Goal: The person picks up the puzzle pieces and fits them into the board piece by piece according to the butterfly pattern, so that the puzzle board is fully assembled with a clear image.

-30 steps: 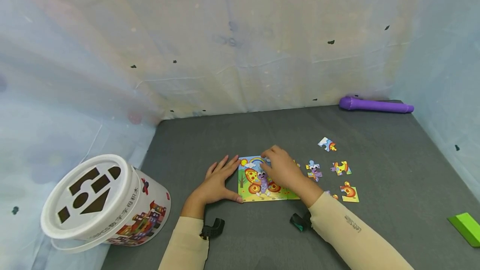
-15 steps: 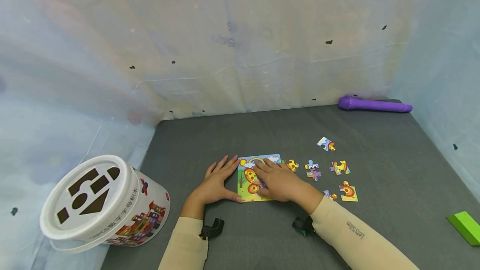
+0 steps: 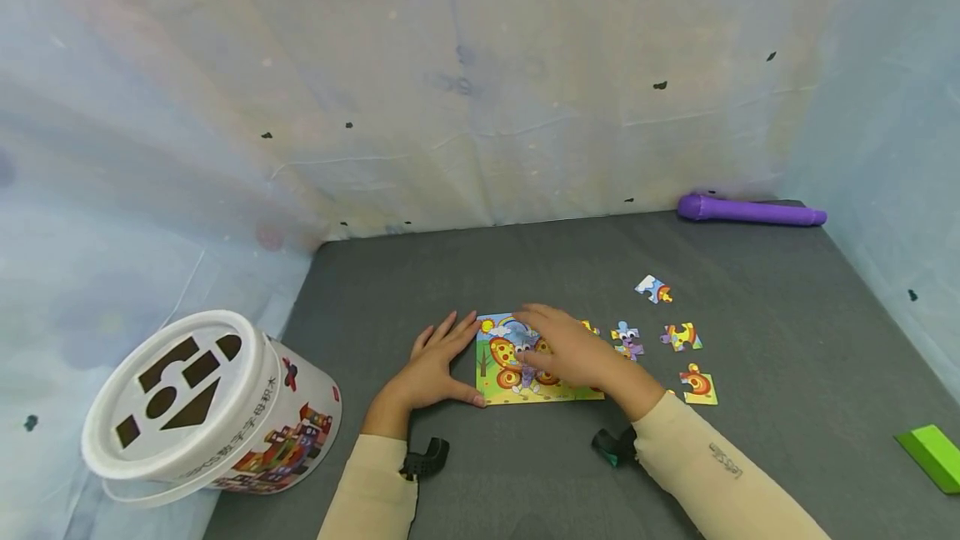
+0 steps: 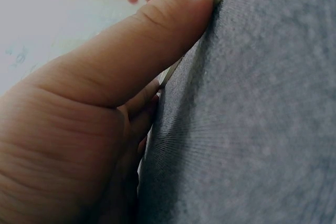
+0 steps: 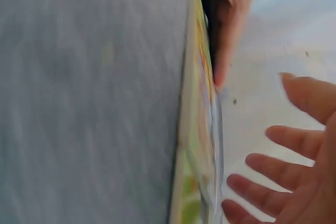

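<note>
The right hand [image 3: 566, 348] lies over the right part of the butterfly picture board [image 3: 506, 361], its fingers spread wide and gripping nothing. The left hand [image 3: 435, 367] is spread too, thumb and fingertips along the board's left edge. The board sits flat on the grey bench [image 3: 420, 273] between them; loose puzzle pieces [image 3: 699, 384] lie to its right, with a white bucket [image 3: 172, 394] well apart on the left.

For steadying the board, I would keep the left hand as a firm stop and lower the right palm evenly—pressing at one corner could slide the layers apart. The sleeve should stay clear of the loose pieces.

The right hand covers much of the board's upper right and part of one piece; another shows only a sliver beside the forearm. Two layers seem stacked in the blurred right wrist view—whether they are separate, and whether any right fingertip touches, I cannot tell.
</note>
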Available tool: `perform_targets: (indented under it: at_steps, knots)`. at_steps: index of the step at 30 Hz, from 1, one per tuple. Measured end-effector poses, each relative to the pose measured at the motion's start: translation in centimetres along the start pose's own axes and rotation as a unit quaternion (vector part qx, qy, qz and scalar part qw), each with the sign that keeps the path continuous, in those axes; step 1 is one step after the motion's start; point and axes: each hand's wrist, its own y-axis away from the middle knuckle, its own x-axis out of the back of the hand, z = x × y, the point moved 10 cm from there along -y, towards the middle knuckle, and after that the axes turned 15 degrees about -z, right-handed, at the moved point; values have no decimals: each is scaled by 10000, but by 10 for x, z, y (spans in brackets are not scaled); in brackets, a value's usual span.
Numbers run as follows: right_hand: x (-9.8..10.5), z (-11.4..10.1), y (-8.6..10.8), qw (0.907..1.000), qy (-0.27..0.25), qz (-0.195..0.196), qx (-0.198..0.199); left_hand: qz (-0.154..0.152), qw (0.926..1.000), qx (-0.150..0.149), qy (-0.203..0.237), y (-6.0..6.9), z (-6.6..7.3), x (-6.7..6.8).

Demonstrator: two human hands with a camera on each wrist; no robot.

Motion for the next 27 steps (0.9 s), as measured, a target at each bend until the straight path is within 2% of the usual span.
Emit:
perform_targets:
  at_steps: [4, 8, 15, 21, 27]
  knots:
    - [22, 11, 13, 9963, -657, 527, 185, -17, 10000, 34, -10, 0, 0, -1]
    - [43, 22, 28, 9876, -1231, 922, 325, -8, 10000, 50, -31, 0, -1, 0]
    - [72, 46, 57, 9708, -1773, 1578, 347, 8, 10000, -14, 64, 0, 1, 0]
    - [91, 70, 77, 9502, -2299, 2071, 366, 25, 10000, -13, 48, 0, 1, 0]
    - [110, 92, 97, 9194, -2986, 2502, 532, 9, 10000, 18, 10, -1, -1, 0]
